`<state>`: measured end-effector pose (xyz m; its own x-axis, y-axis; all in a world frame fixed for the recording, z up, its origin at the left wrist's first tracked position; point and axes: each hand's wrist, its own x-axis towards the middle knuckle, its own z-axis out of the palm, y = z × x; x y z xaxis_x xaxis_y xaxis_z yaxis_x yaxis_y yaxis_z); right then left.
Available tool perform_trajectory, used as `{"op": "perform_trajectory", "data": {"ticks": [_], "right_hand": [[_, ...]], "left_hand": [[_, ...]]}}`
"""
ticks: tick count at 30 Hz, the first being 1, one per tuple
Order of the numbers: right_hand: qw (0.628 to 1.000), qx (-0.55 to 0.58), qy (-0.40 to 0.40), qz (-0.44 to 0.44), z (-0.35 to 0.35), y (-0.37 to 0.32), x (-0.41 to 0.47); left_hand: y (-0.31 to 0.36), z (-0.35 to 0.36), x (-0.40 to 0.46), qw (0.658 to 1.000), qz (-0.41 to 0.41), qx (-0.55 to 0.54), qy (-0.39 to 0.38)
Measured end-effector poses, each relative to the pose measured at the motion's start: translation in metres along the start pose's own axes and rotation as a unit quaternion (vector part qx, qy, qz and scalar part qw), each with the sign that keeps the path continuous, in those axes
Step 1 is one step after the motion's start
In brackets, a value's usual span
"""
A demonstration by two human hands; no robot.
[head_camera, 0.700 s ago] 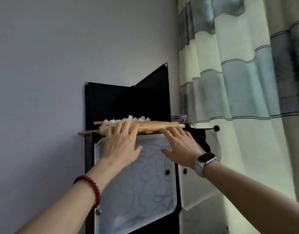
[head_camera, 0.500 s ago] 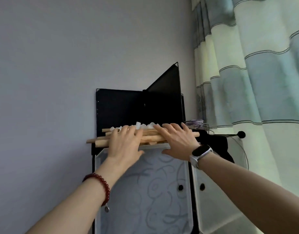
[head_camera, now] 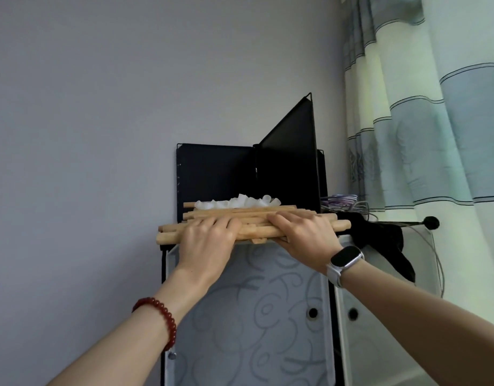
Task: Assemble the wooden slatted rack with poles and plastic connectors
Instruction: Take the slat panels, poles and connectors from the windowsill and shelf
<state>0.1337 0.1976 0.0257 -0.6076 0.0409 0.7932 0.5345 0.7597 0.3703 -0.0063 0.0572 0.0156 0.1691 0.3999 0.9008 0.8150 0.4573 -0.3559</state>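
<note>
Wooden poles [head_camera: 168, 231], left hand [head_camera: 205, 242], right hand [head_camera: 305, 235] gripping

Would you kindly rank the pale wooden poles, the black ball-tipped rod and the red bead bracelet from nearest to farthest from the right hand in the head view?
1. Pale wooden poles: under the right hand.
2. Black ball-tipped rod: to its right.
3. Red bead bracelet: lower left, on the other wrist.

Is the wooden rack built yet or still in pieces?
Still in pieces. The wooden poles lie stacked flat on the cabinet, with loose white connectors piled on top.
</note>
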Motion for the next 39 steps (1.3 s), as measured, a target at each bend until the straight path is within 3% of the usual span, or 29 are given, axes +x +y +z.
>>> {"op": "perform_trajectory", "data": {"ticks": [6,17,23,27,32,39], "right_hand": [[0.997,-0.001,0.055,-0.046,-0.023,-0.005,-0.008],[0.999,-0.041,0.014,0.007,-0.029,0.003,-0.016],[0.989,-0.004,0.146,-0.033,-0.032,-0.016,-0.039],[0.985,-0.010,0.166,-0.040,-0.032,-0.019,-0.049],[0.987,-0.015,0.157,-0.036,-0.044,-0.025,-0.061],[0.985,-0.036,0.168,-0.032,-0.069,-0.046,-0.074]], "left_hand": [[-0.008,-0.019,-0.006,0.999,0.012,-0.022,0.023],[-0.011,-0.026,-0.021,0.996,0.016,0.036,0.082],[-0.003,-0.029,-0.035,0.998,-0.001,0.021,0.061],[0.004,-0.039,-0.036,0.997,-0.013,0.043,0.055],[0.004,-0.048,-0.045,0.999,-0.003,-0.019,0.050],[-0.005,-0.065,-0.060,0.991,0.028,-0.080,0.100]]}}
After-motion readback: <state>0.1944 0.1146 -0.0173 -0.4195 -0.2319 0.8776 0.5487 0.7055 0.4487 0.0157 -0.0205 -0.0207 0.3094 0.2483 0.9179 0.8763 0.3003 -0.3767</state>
